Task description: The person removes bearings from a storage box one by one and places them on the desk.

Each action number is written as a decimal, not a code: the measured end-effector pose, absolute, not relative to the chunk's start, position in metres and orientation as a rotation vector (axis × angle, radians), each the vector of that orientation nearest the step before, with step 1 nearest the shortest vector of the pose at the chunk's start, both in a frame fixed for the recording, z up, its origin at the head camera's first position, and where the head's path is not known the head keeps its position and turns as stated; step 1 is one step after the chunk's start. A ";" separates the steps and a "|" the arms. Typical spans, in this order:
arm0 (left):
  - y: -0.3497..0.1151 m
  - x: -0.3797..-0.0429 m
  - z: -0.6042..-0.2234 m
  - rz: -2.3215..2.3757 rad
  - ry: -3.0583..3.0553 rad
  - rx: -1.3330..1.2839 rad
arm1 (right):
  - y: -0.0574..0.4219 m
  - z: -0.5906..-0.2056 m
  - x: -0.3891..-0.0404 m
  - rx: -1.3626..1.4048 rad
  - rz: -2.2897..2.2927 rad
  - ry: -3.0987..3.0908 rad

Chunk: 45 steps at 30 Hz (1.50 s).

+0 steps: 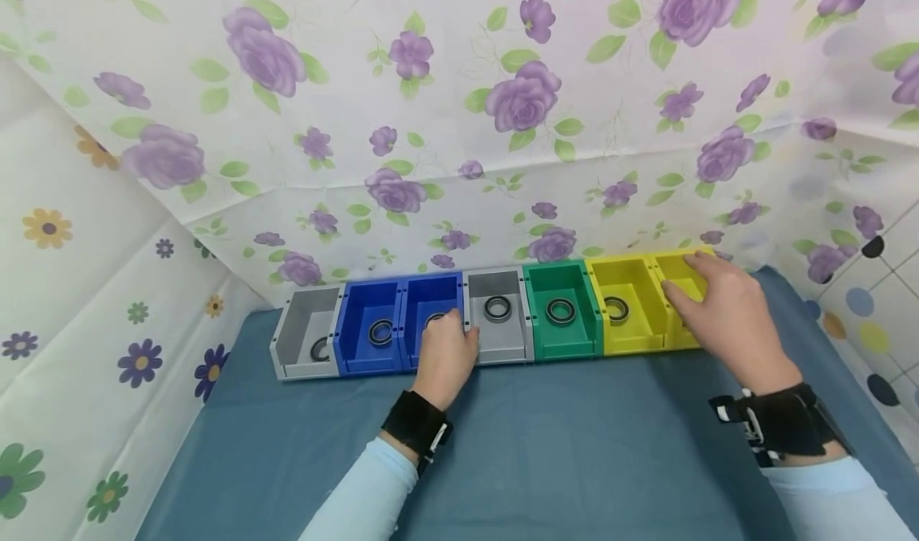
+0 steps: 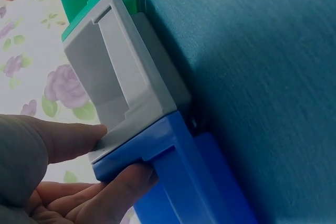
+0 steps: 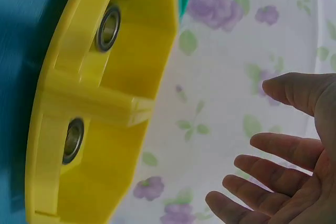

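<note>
My left hand (image 1: 445,359) pinches the adjoining side walls of the right-hand blue bin (image 1: 412,302) and the middle grey bin (image 1: 495,345). In the left wrist view, the thumb (image 2: 79,139) lies on the grey side and a finger (image 2: 123,190) reaches inside the blue bin (image 2: 184,182). A ring-shaped bearing partly shows behind this hand. My right hand (image 1: 739,321) hovers by the far-right yellow bin (image 1: 678,266), fingers spread and holding nothing. In the right wrist view, bearings lie in both yellow bins, one bearing (image 3: 108,13) in the upper and another bearing (image 3: 79,129) in the lower.
The bins form one row on a blue-green cloth (image 1: 560,445) before a flowered curtain (image 1: 459,126). Bearings also lie in the left grey bin (image 1: 309,309), left blue bin (image 1: 366,302), middle grey bin and green bin (image 1: 563,278). A tiled wall (image 1: 890,317) stands at right.
</note>
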<state>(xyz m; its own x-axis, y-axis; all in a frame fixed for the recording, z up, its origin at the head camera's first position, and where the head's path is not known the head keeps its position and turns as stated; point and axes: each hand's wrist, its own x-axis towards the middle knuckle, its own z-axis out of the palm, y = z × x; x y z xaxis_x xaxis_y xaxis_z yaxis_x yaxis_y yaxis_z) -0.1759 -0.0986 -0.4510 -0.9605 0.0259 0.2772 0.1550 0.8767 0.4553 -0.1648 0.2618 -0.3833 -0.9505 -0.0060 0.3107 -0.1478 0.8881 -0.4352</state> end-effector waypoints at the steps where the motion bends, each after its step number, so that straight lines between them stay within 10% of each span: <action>1: -0.098 -0.176 -0.451 -0.703 -2.789 -0.130 | 0.265 -0.384 -0.167 0.112 0.674 -2.767; 45: -0.103 -0.182 -0.447 -0.907 -2.845 -0.133 | 0.315 -0.471 -0.224 0.066 0.751 -3.256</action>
